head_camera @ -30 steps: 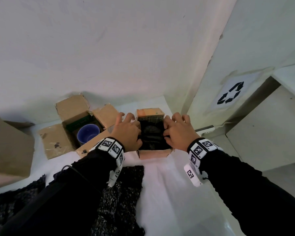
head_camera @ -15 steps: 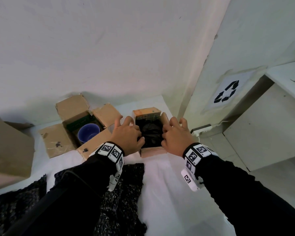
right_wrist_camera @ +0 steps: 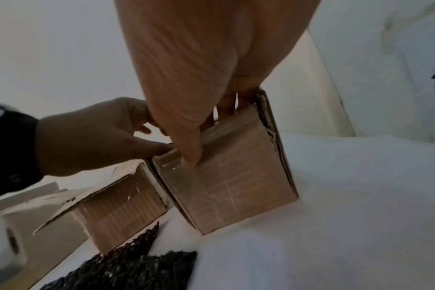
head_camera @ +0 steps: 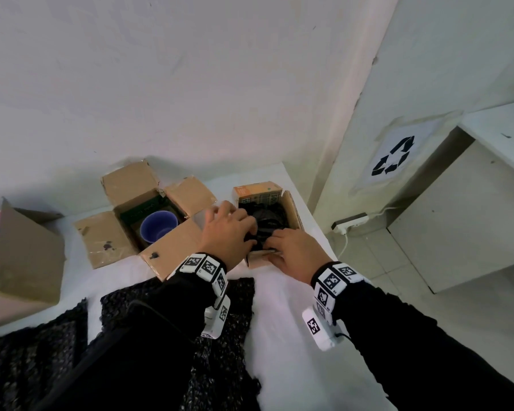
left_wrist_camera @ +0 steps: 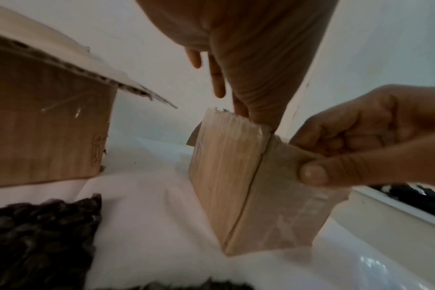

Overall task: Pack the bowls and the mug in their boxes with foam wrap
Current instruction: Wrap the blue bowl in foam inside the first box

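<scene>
A small cardboard box (head_camera: 293, 212) stands open on the white table, with a bundle in black foam wrap (head_camera: 267, 218) inside it. My left hand (head_camera: 229, 235) reaches over the box's left edge, and its fingers rest on the wrap. My right hand (head_camera: 291, 250) pinches the box's near wall (right_wrist_camera: 236, 176), thumb outside and fingers inside. To the left, a larger open box (head_camera: 101, 235) holds an unwrapped purple bowl (head_camera: 158, 229). Sheets of black foam wrap (head_camera: 235, 307) lie on the table under my forearms. What the bundle holds is hidden.
A third cardboard box (head_camera: 27, 253) stands at the far left. The wall runs close behind the boxes. The table's right edge (head_camera: 324, 241) lies just beyond the small box, with a power strip (head_camera: 350, 222) on the floor below.
Both hands held the small box by its sides. My left hand has now gone over the left edge into the box, and my right hand has shifted to its near wall.
</scene>
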### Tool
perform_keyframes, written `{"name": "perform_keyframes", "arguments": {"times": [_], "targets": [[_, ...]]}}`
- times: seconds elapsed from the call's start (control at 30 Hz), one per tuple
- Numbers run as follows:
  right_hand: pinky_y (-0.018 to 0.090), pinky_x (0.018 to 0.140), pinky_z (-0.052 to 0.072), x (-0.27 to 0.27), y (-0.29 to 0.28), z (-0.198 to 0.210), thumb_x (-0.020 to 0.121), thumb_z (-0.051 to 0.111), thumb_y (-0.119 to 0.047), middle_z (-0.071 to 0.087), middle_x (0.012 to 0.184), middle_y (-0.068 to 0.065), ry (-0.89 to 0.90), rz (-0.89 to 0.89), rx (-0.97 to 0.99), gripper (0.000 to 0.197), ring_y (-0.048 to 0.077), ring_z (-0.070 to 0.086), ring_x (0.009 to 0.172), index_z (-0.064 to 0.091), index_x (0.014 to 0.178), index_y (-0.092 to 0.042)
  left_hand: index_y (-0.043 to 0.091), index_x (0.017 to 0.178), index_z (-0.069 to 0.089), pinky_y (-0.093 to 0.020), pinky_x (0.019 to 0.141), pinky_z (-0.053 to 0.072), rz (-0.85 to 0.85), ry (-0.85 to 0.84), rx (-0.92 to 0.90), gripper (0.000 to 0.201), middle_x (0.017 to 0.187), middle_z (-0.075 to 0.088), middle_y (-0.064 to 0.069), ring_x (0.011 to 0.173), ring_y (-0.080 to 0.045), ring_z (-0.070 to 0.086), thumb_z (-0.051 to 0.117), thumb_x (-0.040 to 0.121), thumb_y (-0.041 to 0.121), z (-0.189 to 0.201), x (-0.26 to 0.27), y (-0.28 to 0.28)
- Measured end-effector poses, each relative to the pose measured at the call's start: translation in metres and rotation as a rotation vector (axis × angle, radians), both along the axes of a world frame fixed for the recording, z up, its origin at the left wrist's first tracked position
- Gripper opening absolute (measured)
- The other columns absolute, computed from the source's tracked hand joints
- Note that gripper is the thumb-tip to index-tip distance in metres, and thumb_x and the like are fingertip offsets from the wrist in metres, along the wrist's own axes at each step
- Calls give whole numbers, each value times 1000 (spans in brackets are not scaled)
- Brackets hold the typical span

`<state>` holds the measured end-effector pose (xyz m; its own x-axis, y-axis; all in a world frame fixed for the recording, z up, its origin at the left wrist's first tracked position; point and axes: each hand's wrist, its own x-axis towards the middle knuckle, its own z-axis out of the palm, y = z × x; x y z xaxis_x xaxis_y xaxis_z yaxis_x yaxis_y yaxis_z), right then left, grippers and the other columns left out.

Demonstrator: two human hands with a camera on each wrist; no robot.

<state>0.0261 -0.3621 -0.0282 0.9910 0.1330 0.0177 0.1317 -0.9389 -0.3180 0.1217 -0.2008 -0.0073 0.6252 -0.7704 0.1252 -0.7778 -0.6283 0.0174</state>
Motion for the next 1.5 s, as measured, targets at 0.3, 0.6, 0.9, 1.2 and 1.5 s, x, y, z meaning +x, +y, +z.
{"name": "perform_keyframes", "arguments": {"times": [0.3,0.6,0.9,1.2,1.5], "targets": [[40,117,12,4,0,-4,96,45,-28,69,103,-3,28,69,-239,24,18,62,102,66,106,-22,25,83,69,-32,89,34,-369,-4,20,24,84,64,6,77,-17,62,52,82,42,-15,-5,23],[54,113,16,-8,-21,2,83,54,-28,58,64,-6,-142,128,-536,10,22,58,77,57,75,-22,24,82,62,-47,93,25,-137,-243,216,32,87,65,8,112,-27,52,44,63,6,-9,-17,23],[37,72,48,27,-7,46,93,45,-37,63,84,3,150,7,-151,21,26,61,78,56,92,-18,20,86,60,-40,80,31,-90,-210,158,19,93,62,1,99,-26,53,70,70,16,-18,-6,22],[46,103,27,78,6,37,88,44,-19,48,134,-8,224,210,-374,46,23,34,127,54,130,-34,20,106,63,-44,90,32,-7,-248,54,26,121,53,-3,110,-28,42,62,82,30,-24,-3,30],[39,92,35,84,1,40,85,48,-13,53,123,-2,244,154,-222,42,23,48,115,52,123,-29,28,103,67,-46,91,29,-109,-226,91,25,119,58,11,119,-27,37,63,82,41,-21,10,35]]}}
